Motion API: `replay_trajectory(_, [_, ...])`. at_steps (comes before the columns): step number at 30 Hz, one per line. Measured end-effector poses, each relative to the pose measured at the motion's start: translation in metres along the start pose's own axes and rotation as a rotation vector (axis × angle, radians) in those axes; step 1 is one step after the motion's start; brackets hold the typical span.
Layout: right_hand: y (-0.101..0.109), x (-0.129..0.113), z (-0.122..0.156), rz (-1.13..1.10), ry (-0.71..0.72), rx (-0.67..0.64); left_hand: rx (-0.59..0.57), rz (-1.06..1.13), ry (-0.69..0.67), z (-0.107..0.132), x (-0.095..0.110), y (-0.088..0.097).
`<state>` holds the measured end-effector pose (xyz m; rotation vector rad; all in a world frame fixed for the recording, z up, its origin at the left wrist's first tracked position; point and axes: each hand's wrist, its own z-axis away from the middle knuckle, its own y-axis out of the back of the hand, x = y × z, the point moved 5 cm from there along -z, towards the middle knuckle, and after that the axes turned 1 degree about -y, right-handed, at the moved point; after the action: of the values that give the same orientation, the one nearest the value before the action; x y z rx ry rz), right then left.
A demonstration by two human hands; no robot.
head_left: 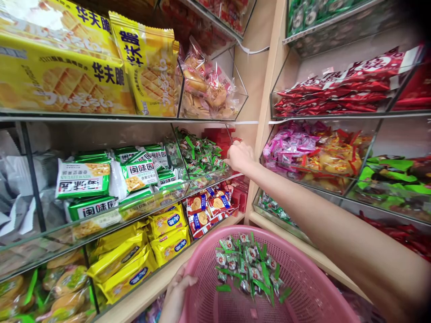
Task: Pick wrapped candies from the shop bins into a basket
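Over at the corner of the snack shelves, the bare right hand (239,157) is reaching at the right end of a see-through, straight-edged bin (215,174) with a heap of small green-and-clear wrapped candies (202,151) inside. Fingers are curled, but the tips are kinda hidden, so can't tell if they've got anything or how wide the grip is. Bare left hand (178,289) is closed on the left rim of a big rounded pink plastic basket with little holes (303,258). Inside that basket there's a loose pile of little clear-wrapped pieces with green ends (249,262). Just left of the bin: green-and-white rectangular packets (139,175). Below it: shiny red-and-blue biscuit packets (204,206). Big glossy yellow waffle packs (81,76) sit up top left.
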<state>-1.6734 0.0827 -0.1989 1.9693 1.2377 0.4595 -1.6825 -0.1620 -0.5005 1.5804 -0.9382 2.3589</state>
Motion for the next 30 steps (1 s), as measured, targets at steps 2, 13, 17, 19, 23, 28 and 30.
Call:
replay_trajectory(2, [-0.002, -0.003, 0.003, 0.015, -0.003, -0.004, -0.021, 0.003, 0.007, 0.0, -0.001, -0.001])
replay_trajectory(13, [0.021, 0.008, 0.018, -0.689, 0.022, 0.144, -0.021, -0.072, 0.012, 0.001, 0.005, 0.002])
replay_trajectory(17, [0.035, 0.018, 0.06, -1.052, -0.004, 0.187, 0.001, -0.027, 0.03, 0.002, 0.002, 0.001])
replay_trajectory(19, [0.033, 0.027, 0.093, -1.06, -0.017, 0.18, -0.013, 0.01, 0.056, 0.002, -0.001, 0.0])
replay_trajectory(23, [0.009, 0.052, 0.168, -0.828, -0.047, 0.071, -0.005, 0.02, 0.104, 0.002, -0.002, 0.001])
replay_trajectory(28, [-0.011, 0.069, 0.228, -0.606, 0.215, -0.082, -0.024, 0.048, 0.104, 0.005, -0.001, -0.005])
replay_trajectory(30, [-0.014, 0.074, 0.237, -0.572, 0.261, -0.132, -0.023, 0.068, 0.109, 0.007, 0.001, -0.009])
